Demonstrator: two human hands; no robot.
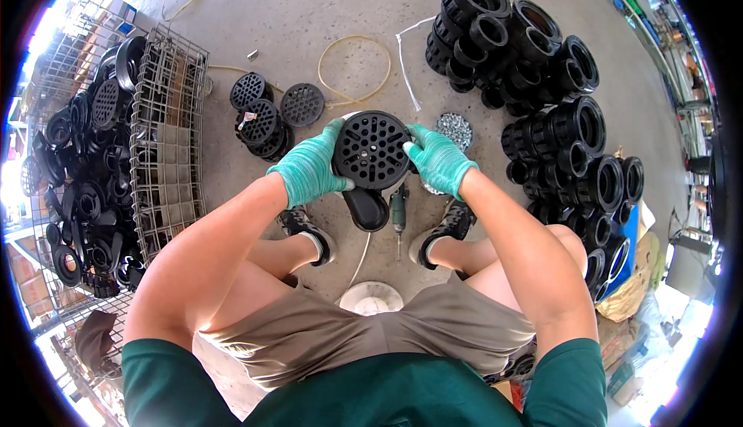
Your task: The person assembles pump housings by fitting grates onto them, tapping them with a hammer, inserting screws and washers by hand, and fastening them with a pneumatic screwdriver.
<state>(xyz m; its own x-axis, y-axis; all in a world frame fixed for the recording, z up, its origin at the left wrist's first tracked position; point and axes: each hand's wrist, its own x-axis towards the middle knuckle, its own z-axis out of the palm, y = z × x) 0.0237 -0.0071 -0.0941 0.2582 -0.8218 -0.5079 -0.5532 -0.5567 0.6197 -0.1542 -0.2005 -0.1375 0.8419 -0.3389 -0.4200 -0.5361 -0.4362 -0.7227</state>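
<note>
Between my hands is a black drain fitting (372, 152) with a round, perforated grate on top and a rounded spout (367, 209) pointing toward me. My left hand (311, 167), in a green knit glove, closes on its left side. My right hand (439, 157), gloved the same way, grips the right rim with the thumb at the grate's edge. Small screw heads seem to show at the grate's centre. Below the fitting, a green power screwdriver (398, 212) hangs or stands with its bit toward me; its upper part is hidden.
Stacked round grates (259, 121) sit on the floor at left, with one flat grate (303, 105) beside them. A container of small metal screws (454, 130) stands behind my right hand. A wire cage (166, 140) of black parts is far left; black ring-shaped fittings (553, 137) pile up right.
</note>
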